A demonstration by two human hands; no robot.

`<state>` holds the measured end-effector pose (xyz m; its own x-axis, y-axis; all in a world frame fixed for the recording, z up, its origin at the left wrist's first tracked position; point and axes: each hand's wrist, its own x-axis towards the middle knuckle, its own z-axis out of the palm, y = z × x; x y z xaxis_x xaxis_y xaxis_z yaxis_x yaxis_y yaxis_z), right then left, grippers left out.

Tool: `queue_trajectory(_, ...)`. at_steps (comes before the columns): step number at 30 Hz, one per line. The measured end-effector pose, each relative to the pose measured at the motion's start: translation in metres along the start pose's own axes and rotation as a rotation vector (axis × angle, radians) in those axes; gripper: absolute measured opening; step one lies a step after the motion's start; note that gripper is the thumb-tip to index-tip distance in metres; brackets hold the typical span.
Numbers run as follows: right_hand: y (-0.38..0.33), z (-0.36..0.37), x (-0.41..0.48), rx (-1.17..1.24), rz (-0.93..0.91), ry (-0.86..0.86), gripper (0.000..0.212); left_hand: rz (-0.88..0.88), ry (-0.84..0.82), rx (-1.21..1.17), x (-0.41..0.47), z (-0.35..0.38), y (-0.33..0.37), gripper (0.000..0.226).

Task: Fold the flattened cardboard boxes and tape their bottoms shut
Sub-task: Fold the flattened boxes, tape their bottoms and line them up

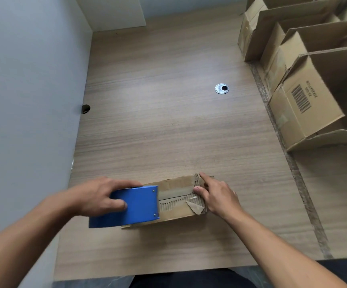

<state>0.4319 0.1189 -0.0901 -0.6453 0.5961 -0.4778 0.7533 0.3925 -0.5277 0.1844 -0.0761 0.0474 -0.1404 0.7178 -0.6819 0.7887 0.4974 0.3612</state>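
Cardboard box (179,213), bottom up on bench (168,121): left hand (98,196) fingers (127,183) grip blue tape dispenser (135,206), right hand (216,196) fingers straight, pinning tape (176,191) beneath them; best drawn taut, level along the seam, away from the pinning fingers.

Free to pass over the middle and far table (168,121), past a flush cable hole (221,88). Hemmed in left by the wall (23,100), right by a row of open boxes (313,96). Blocked close in by the small box (176,214) and tape dispenser (135,206).
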Motion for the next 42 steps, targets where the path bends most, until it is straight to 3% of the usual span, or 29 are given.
queue_trajectory(6, -0.003, 0.007, 0.001, 0.276, 0.029, 0.055, 0.057, -0.114, -0.073, -0.180, -0.024, -0.005, -0.028, 0.061)
queue_trajectory(16, -0.004, 0.019, -0.001, 0.222, 0.019, 0.082, 0.051, -0.153, -0.058, -0.273, -0.014, 0.018, -0.042, 0.061)
queue_trajectory(19, -0.005, 0.016, -0.010, 0.026, -0.238, 0.185, 0.071, -0.157, -0.065, -0.265, -0.014, 0.019, -0.044, 0.058)
queue_trajectory(21, -0.010, 0.011, -0.014, -0.166, -0.442, 0.042, 0.091, -0.160, -0.072, -0.256, -0.014, 0.020, -0.047, 0.058)
queue_trajectory(23, -0.012, 0.012, -0.010, -0.335, -0.565, -0.118, 0.096, -0.160, -0.081, -0.262, -0.013, 0.021, -0.048, 0.056)
queue_trajectory(29, 0.003, 0.024, 0.013, -0.210, -0.670, 0.031, 0.073, -0.143, -0.100, -0.287, -0.015, 0.021, -0.056, 0.062)
queue_trajectory(35, 0.007, 0.025, 0.010, -0.366, -0.786, 0.124, 0.048, -0.132, -0.121, -0.332, -0.016, 0.017, -0.059, 0.061)
queue_trajectory(42, 0.006, 0.027, 0.009, -0.479, -0.753, 0.151, 0.051, -0.145, -0.132, -0.336, -0.019, 0.014, -0.064, 0.062)
